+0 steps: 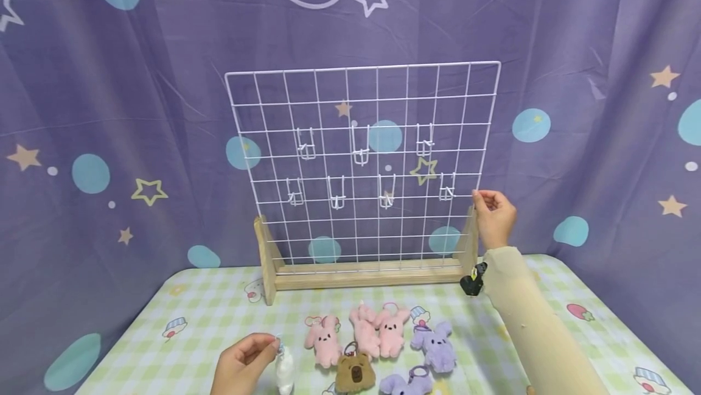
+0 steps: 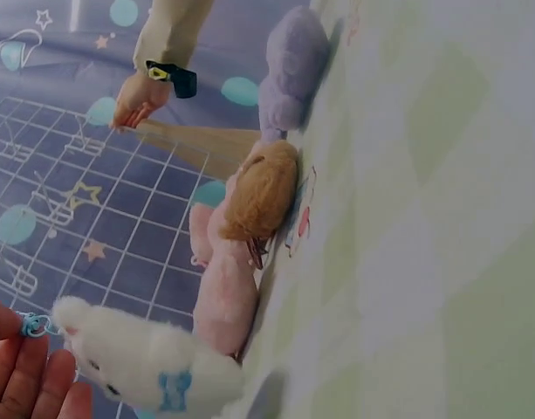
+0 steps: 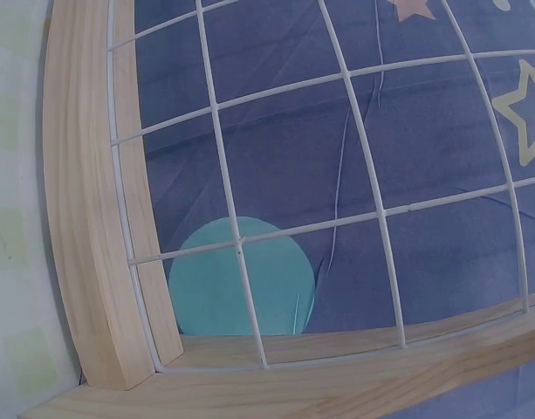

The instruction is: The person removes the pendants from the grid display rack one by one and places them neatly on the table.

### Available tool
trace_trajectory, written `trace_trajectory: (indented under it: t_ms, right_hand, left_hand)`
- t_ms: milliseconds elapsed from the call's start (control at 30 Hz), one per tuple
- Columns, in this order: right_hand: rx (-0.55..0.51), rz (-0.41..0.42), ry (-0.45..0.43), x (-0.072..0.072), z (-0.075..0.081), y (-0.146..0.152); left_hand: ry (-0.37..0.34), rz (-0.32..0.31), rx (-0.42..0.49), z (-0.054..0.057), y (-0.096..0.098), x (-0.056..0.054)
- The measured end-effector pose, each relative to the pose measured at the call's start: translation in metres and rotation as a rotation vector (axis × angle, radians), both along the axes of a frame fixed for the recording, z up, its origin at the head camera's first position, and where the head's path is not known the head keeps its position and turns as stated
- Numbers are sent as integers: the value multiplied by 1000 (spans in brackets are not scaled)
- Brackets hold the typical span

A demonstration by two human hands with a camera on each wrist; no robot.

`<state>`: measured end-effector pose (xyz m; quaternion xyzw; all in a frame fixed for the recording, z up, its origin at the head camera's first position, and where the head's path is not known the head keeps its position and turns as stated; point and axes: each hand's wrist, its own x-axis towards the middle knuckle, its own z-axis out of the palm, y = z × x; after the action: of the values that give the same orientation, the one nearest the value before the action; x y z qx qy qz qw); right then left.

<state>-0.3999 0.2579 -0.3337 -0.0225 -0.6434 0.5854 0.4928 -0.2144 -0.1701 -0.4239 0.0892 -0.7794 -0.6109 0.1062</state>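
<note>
My left hand [image 1: 243,363] pinches the light-blue clasp [image 2: 33,325] of a white plush keychain [image 2: 154,358] between thumb and finger. The plush hangs from it low over the table, with a small blue figure on its front. At the right edge of a white wire grid panel [image 1: 378,67], my right hand [image 1: 495,217] pinches the frame just above its wooden stand [image 1: 367,279]. Several white hooks [image 1: 360,156] are fixed on the grid in two rows, with nothing hanging on them. The right wrist view shows the grid and stand, with the hand out of sight.
Pink plush keychains [image 1: 391,333], a brown bear-like plush [image 1: 355,375] and purple plushes [image 1: 440,349] lie on the checked tablecloth [image 1: 142,346] before the stand. Behind the grid hangs a purple curtain [image 1: 181,36] with stars and dots.
</note>
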Motion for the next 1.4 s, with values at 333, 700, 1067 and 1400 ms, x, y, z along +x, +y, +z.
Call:
trace_trajectory:
  t_ms: [333, 700, 1067, 1400]
  right_hand:
    - [-1, 1, 13, -1, -2, 2]
    - [-8, 10, 21, -1, 0, 1]
    - [-4, 49, 36, 27, 17, -13]
    - [9, 43, 29, 30, 19, -13]
  left_hand:
    - [-7, 4, -29, -9, -8, -12]
    - [14, -6, -35, -13, -4, -24]
    - [39, -27, -82, -21, -2, -39]
    - [83, 6, -117, -24, -5, -53]
